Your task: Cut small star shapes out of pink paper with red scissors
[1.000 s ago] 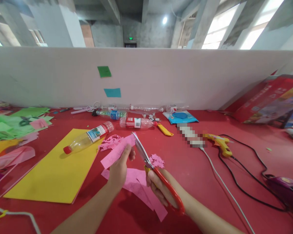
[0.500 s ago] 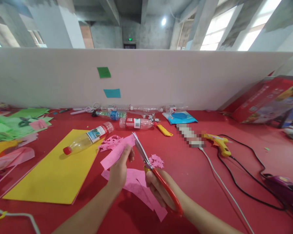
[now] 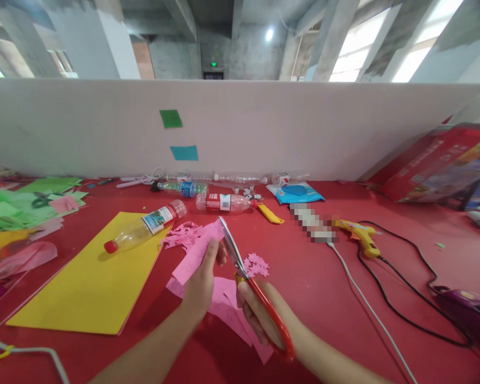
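My left hand pinches a strip of pink paper between thumb and fingers. In my right hand is a pair of scissors with red handles, the blades pointing up and away beside the strip's far end. The blades look nearly closed. Beneath my hands, larger pink paper offcuts lie on the red table. A heap of small pink cut pieces sits beyond my left hand, and a smaller pile of pink cutouts lies just past the scissors.
Left of my hands, a plastic bottle lies across yellow sheets. More bottles and a yellow cutter are farther back. To the right are a yellow glue gun with cables and a blue packet. A white partition closes the back.
My left hand has shifted slightly right with the pink strip, which is turned a little steeper. The scissors have hardly moved. At the far left edge, part of another person's hand has appeared.
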A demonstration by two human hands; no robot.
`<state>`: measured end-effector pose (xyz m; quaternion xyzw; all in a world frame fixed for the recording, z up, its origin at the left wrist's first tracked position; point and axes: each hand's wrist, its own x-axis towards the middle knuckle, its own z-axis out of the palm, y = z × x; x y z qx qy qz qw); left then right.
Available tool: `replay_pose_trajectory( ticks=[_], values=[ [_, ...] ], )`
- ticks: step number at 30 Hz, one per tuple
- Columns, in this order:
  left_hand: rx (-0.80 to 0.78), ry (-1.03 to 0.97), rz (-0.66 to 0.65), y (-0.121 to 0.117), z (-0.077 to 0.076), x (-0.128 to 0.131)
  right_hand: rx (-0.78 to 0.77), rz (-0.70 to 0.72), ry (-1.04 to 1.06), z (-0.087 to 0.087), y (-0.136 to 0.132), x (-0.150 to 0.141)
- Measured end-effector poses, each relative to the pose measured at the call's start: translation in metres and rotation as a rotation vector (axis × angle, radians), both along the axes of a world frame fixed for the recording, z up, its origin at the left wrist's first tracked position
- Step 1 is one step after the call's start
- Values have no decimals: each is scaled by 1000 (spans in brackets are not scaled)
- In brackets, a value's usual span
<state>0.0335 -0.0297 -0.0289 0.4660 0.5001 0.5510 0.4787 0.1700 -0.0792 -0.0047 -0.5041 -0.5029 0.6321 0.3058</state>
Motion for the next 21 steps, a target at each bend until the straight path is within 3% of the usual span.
replay_pose_trajectory(
  ticks=[11,21],
  values=[
    [91,-132,58,7,1,-3,61,-2,-23,-2,3,8],
    [96,-419,173,19,26,-9,92,7,-31,-10,4,10]
  ],
)
